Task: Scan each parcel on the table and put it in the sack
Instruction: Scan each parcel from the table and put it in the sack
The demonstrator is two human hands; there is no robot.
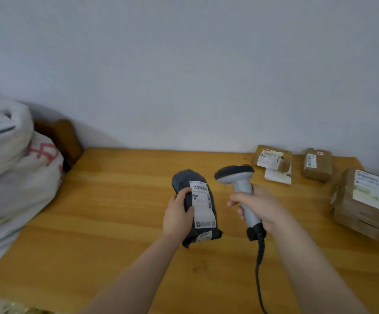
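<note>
- left hand (pixel 177 215) fingers curled round dark parcel (pixel 196 208), thumb on label
- right hand (pixel 257 206) fingers wrapped round scanner (pixel 240 184) handle
- bare table (pixel 116 200) left of fingers, sack (pixel 14 173) at left edge
- boxes (pixel 362 200) right of scanner hand

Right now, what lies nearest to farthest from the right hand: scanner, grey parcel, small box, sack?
1. Scanner, gripped in the right hand.
2. Grey parcel, just left, held by the left hand.
3. Small box, back right.
4. Sack, far left.
</note>
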